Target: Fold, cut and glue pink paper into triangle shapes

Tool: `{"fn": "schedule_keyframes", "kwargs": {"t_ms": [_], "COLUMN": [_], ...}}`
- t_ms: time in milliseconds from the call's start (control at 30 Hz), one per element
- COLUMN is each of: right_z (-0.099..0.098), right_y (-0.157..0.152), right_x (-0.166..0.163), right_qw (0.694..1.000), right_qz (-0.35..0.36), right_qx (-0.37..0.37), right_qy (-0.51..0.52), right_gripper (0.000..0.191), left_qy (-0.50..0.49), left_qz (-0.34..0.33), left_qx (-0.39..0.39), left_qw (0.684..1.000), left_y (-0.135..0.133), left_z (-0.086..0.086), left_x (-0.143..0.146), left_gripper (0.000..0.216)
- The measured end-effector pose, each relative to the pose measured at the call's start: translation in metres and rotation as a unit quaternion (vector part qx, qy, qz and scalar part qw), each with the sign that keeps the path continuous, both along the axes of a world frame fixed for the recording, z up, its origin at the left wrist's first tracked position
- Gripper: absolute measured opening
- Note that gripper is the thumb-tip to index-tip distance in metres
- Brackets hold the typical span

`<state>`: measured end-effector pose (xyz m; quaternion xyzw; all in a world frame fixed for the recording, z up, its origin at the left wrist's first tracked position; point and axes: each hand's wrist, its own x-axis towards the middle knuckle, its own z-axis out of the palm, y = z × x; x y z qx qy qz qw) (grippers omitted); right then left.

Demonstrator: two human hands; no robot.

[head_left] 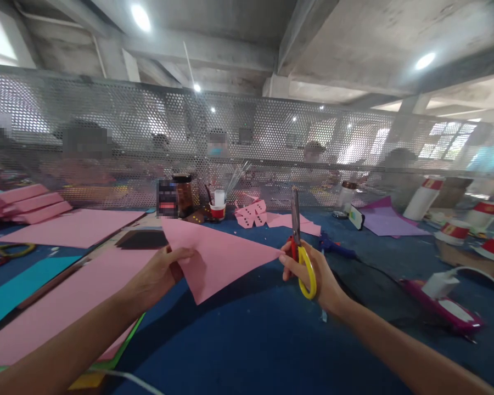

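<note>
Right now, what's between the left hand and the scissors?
The head view shows the held pink paper stretching between them, its pointed end at the right hand.

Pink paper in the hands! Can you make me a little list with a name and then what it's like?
Left hand: holds the pink paper at its left side
Right hand: pinches the paper's pointed right end, and holds scissors too
Scissors: red and yellow handles, blades pointing up
Table: blue
Left side: turquoise paper
Right side: purple paper
Behind: metal screen full of little holes
</note>
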<state>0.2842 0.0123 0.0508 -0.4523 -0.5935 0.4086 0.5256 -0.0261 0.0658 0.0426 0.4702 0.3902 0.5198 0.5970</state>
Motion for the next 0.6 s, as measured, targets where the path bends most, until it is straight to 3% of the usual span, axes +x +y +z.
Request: {"fn": "schedule_keyframes", "kwargs": {"t_ms": [267, 600], "right_z": [-0.01, -0.012], "right_y": [0.006, 0.006], "right_x": [0.005, 0.007], "right_qw": [0.996, 0.997], "right_qz": [0.036, 0.038], "right_qx": [-0.008, 0.004], "right_qy": [0.078, 0.074], "right_gripper": [0.028, 0.027], "left_qy": [0.049, 0.087], "left_qz": [0.002, 0.003], "left_qx": [0.016, 0.005], "left_qw": [0.999, 0.996], "left_y": [0.01, 0.012], "left_z": [-0.008, -0.008], "left_x": [-0.005, -0.009], "left_gripper": [0.02, 0.019]}}
